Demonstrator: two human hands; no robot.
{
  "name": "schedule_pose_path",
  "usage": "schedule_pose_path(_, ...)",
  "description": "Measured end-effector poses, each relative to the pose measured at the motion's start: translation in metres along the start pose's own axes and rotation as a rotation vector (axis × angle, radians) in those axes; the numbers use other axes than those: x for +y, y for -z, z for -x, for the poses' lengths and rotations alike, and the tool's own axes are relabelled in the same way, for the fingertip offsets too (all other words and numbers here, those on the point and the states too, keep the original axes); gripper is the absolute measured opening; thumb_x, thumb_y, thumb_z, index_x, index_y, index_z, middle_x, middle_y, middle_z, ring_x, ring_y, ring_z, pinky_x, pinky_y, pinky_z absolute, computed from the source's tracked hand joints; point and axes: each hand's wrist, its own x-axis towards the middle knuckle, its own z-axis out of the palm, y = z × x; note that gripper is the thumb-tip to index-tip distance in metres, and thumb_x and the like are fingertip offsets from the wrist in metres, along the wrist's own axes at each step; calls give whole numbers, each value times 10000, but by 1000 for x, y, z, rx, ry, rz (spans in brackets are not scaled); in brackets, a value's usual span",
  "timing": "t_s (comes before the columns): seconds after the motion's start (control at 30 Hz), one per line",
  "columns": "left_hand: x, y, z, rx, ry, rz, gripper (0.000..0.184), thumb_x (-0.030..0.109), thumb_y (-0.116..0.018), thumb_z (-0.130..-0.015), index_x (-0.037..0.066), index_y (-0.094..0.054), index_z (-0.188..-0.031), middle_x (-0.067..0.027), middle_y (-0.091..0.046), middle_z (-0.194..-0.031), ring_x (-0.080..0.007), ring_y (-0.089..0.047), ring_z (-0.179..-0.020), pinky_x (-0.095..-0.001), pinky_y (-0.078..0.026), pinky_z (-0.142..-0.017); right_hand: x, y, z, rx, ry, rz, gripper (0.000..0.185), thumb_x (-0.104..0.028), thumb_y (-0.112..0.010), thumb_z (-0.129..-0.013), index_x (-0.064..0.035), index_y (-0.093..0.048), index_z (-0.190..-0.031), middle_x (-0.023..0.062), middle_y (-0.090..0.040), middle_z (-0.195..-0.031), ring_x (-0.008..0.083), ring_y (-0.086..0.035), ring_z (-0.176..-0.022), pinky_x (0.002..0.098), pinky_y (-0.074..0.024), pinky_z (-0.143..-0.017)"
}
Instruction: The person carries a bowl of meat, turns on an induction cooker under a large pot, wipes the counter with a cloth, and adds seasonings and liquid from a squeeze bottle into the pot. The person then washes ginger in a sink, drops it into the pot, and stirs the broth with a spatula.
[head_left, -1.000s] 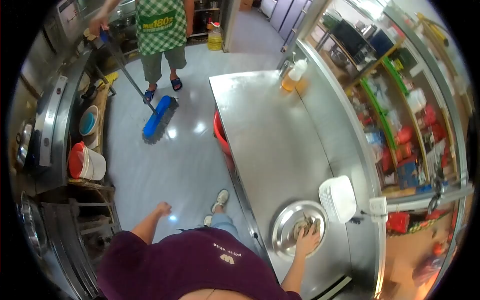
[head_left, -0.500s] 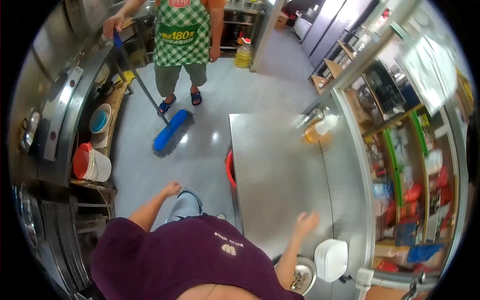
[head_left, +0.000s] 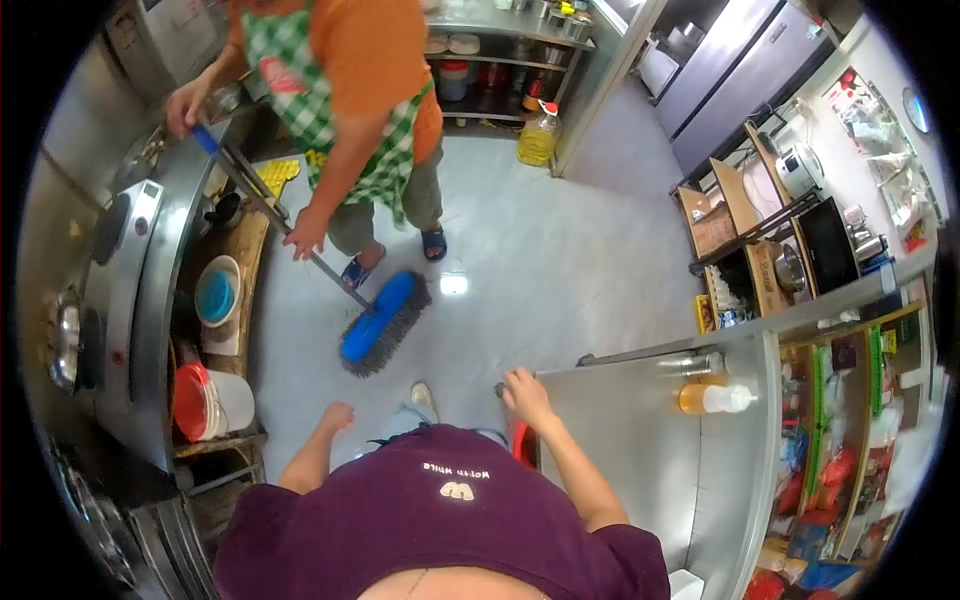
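Note:
My left hand (head_left: 338, 416) hangs over the floor at my side, its fingers curled in, and nothing shows in it. My right hand (head_left: 526, 397) is at the near-left corner of the steel table (head_left: 630, 420), fingers apart and slightly bent, with nothing visible held. Whether the fingertips touch the table edge is hard to tell. Below that hand, part of a red tub (head_left: 524, 446) shows beside the table. In front of me, a co-worker in a green checked apron (head_left: 330, 150) grips the handle of a blue floor brush (head_left: 385, 318) with both hands.
A squeeze bottle of amber liquid (head_left: 705, 399) lies toward the table's right side. On the left, a low shelf carries a red-and-white bucket (head_left: 225, 400) and a bowl (head_left: 215, 292). An oil jug (head_left: 538, 135) stands on the floor ahead. Stocked shelves (head_left: 850, 440) line the right.
The view has moved forward along the table. My right hand has gone from above the tabletop to its corner. The co-worker has leaned over and put a second hand on the brush handle.

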Motion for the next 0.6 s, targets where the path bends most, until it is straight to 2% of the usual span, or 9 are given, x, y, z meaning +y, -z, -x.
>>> schedule_pose_path(0.07, 43, 16, -49, 37, -178, -192, 226, 215, -465, -766, 56, -614, -706, -108, -598, -620, -189, -582, -569, -347, -448, -511, 5, 6, -22, -73, -53, -36, 288, -148, -550, -755, -37, -528, -1019, 148, -488, -1010, 333, -499, -924, 409, -438, -758)
schedule_pose_path(0.13, 192, 21, -3, 37, -182, -191, 258, 237, -458, -767, 43, -608, -686, -114, -588, -602, -186, -568, -545, -343, -433, -515, 21, 11, -40, -37, -165, -4, 296, -155, -557, -750, -38, -529, -1021, 147, -490, -1021, 329, -503, -936, 410, -440, -766)
schedule_pose_path(0.2, 253, 6, -59, 19, -350, -117, 292, 264, -458, -774, 25, -601, -687, -108, -588, -606, -194, -562, -538, -354, -424, -514, 45, 18, -59, -6, -264, 28, 308, -165, -561, -748, -38, -531, -1027, 149, -490, -1037, 328, -503, -955, 410, -442, -778)
schedule_pose_path(0.27, 326, -9, -120, -106, -542, -221, 304, 269, -472, -778, 5, -602, -700, -91, -598, -629, -186, -566, -547, -335, -438, -521, 77, 27, -79, 7, -353, 60, 323, -178, -562, -748, -38, -531, -1038, 152, -490, -1057, 327, -501, -980, 409, -443, -794)
schedule_pose_path(0.33, 422, -16, -114, -123, -609, -205, 313, 268, -484, -794, -18, -603, -746, -84, -612, -660, -172, -579, -571, -306, -463, -554, 110, 38, -102, -69, -438, 69, 335, -187, -559, -752, -40, -534, -1053, 155, -488, -1074, 331, -500, -992, 410, -442, -808)
schedule_pose_path(0.47, 539, -21, -182, -206, -654, -17, 318, 275, -510, -810, -24, -597, -870, -97, -627, -739, -167, -603, -635, -288, -488, -612, 188, 52, -177, -224, -563, 102, 357, -205, -553, -764, -44, -546, -1082, 179, -536, -1059, 341, -520, -995, 424, -438, -833)
schedule_pose_path(0.57, 626, 4, -196, -130, -644, -181, 304, 259, -513, -823, -22, -605, -891, -98, -628, -745, -175, -605, -649, -291, -487, -608, 231, 83, -285, -326, -567, 89, 373, -232, -551, -779, -51, -543, -1106, 205, -552, -1074, 351, -519, -1018, 433, -431, -851)
schedule_pose_path(0.6, 648, 12, -198, -60, -624, -138, 298, 258, -525, -823, -18, -599, -909, -97, -628, -756, -173, -604, -645, -290, -484, -598, 243, 85, -321, -354, -545, 88, 380, -238, -551, -783, -52, -540, -1114, 206, -546, -1087, 352, -515, -1025, 432, -428, -856)
